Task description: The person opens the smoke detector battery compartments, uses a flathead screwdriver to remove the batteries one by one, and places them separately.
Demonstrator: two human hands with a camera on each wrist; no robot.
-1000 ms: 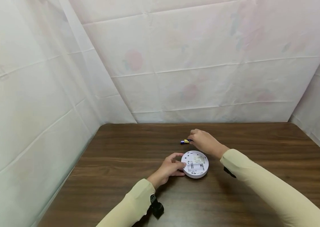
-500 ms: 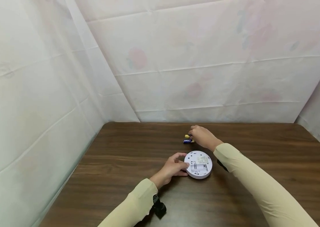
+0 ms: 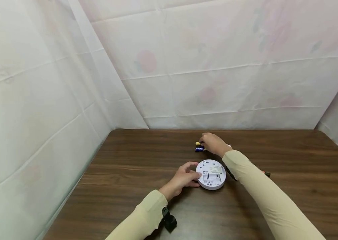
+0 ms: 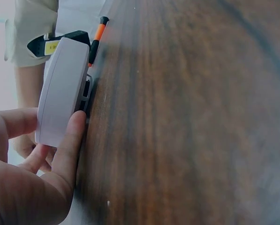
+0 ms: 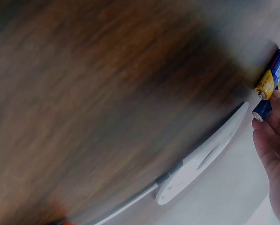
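In the head view, a round white detector [image 3: 211,174] is seen lying on the brown table [image 3: 127,166], its open back with the battery bay facing up. It is held at its left rim by the left hand [image 3: 183,177], whose thumb and curled fingers are set against the edge. Well behind the detector, near the far edge of the table, the right hand [image 3: 213,144] is placed over two blue and yellow batteries [image 3: 199,146] lying side by side; its fingers are bent down onto them, but whether one is already pinched cannot be told from here. An orange-tipped tool [image 3: 266,173] is partly shown beyond the right sleeve.

In the left wrist view, the detector [image 4: 62,91] is seen edge-on, gripped between thumb and fingers of the left hand [image 4: 32,159]. An orange and black tool [image 4: 96,40] lies just behind it on the table [image 4: 186,117].

In the right wrist view, the batteries [image 5: 271,84] are touched by the fingertips [image 5: 273,115] of the right hand [image 5: 278,154], one blue end being met by a curled finger. A flat white cover plate [image 5: 203,157] lies just beside them on the table [image 5: 107,103]
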